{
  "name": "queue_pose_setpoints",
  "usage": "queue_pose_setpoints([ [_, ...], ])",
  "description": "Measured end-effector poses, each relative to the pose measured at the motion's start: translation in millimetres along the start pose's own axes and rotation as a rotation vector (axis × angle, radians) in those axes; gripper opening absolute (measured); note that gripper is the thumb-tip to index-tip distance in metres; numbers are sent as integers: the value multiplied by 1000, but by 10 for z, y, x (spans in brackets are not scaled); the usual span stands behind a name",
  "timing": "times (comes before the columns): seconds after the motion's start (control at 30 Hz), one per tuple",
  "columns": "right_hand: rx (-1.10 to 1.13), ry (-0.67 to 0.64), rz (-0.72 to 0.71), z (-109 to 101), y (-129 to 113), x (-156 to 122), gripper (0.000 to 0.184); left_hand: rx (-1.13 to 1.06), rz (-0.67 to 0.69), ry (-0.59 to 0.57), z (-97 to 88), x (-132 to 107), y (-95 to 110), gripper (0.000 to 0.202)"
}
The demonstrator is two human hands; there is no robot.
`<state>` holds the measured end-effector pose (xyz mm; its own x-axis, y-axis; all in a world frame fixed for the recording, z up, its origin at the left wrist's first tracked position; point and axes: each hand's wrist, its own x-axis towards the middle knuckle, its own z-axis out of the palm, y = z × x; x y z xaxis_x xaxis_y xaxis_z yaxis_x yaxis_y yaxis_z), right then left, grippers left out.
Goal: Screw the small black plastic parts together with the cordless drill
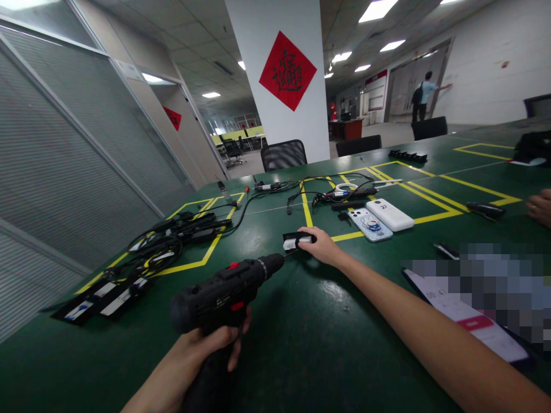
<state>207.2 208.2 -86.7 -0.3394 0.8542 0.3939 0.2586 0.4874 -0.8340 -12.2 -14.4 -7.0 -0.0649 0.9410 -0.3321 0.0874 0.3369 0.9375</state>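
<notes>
My left hand (215,344) is wrapped round the grip of a black cordless drill (228,287) with red buttons. The drill points away and to the right, a thin bit in its chuck. At the bit's tip lies a small black-and-white piece (291,243); whether the bit touches it I cannot tell. My right hand (319,245) grips this piece from the right, fingers closed over its end and partly hiding it. Beyond it are a phone with a cartoon case (370,224) and a white power bank (390,214).
Black cables and adapters (172,241) are heaped at left on the green table (267,367), with yellow tape outlines. More cables (344,195) lie further back. Another person's hand (540,206) rests at right. A tablet-like screen (473,321) lies near my right forearm. Chairs (284,155) stand behind.
</notes>
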Motion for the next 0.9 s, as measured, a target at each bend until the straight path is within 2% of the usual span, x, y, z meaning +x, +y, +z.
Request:
queue_pose_setpoints([
  [0.9, 0, 4, 2, 4, 12, -4, 34, 19, 18, 3, -3, 0, 7, 35],
])
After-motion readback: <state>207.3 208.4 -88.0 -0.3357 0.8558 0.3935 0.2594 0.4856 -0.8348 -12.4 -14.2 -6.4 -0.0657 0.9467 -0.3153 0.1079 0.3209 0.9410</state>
